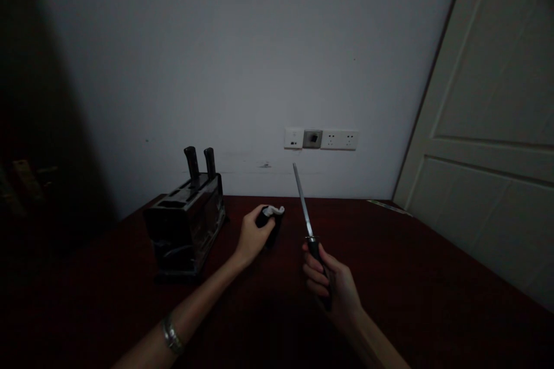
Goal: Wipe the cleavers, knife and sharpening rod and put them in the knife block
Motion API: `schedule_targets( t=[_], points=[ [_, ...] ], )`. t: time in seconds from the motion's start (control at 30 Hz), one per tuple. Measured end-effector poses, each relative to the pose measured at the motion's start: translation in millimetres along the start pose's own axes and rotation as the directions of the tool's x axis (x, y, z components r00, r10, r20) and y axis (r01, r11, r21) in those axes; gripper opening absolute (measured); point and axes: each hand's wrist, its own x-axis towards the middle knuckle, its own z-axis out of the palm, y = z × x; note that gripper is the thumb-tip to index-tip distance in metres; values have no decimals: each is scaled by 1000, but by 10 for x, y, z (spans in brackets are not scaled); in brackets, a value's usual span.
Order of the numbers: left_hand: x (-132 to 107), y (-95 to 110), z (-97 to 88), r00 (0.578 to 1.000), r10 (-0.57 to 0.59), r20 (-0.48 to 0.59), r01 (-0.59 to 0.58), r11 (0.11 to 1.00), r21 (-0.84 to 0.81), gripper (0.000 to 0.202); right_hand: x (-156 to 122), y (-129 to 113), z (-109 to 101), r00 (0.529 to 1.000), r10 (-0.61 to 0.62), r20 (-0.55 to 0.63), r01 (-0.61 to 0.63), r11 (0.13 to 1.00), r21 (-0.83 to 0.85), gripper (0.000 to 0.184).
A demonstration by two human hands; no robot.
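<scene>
My right hand (331,285) is wrapped round the black handle of a sharpening steel (304,207), whose thin metal rod points up and away toward the wall. In my left hand (254,233) is a folded black cloth (273,230) with a pale inner side showing at its top. The cloth and the rod are apart. Left of my hands stands a dark, glossy knife block (190,213) with two black-handled knives (199,162) upright in its far slots. A silvery bracelet sits on my left wrist.
The dark red table (277,311) meets a grey-white wall (242,69) at the back. Wall sockets and switch plates (321,139) sit above the table edge. A pale panelled door (489,144) stands at the right, and a flat strip (389,206) lies near the far right corner.
</scene>
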Motion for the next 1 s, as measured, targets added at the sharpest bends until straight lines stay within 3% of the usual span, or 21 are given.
schedule_targets(
  t=[0.13,0.2,0.27,0.37,0.43,0.53,0.63,0.73,0.87,1.0],
  points=[
    [-56,0,-48,979,114,166,-141,977,160,26,6,-9,14,999,-40,-22,39,998,-50,19],
    [-159,-11,-74,942,161,295,-237,941,241,33,1,-11,28,998,-58,-29,56,996,-74,19],
    [-287,-29,-122,866,177,469,-351,882,315,41,-9,-9,46,997,-67,-32,64,993,-98,20],
    [-490,-72,-237,716,123,687,-515,758,401,53,-26,1,75,996,-76,-52,68,988,-139,24],
    [-620,-111,-328,642,60,764,-598,663,450,59,-37,10,93,995,-71,-71,58,984,-170,26],
    [-790,-168,-468,569,-39,822,-665,566,487,62,-54,23,115,996,-49,-71,32,976,-214,29],
    [-900,-197,-611,533,-114,838,-666,555,499,67,-69,34,140,996,-36,-79,16,972,-235,30],
    [-942,-180,-748,528,-171,832,-623,588,516,73,-84,37,168,994,-41,-98,15,967,-253,30],
    [-951,-105,-893,515,-236,824,-524,675,520,72,-92,32,191,994,-46,-97,19,963,-267,28],
    [-968,-34,-977,455,-310,835,-393,771,501,73,-84,39,181,995,-40,-92,15,964,-266,28]
  ],
)
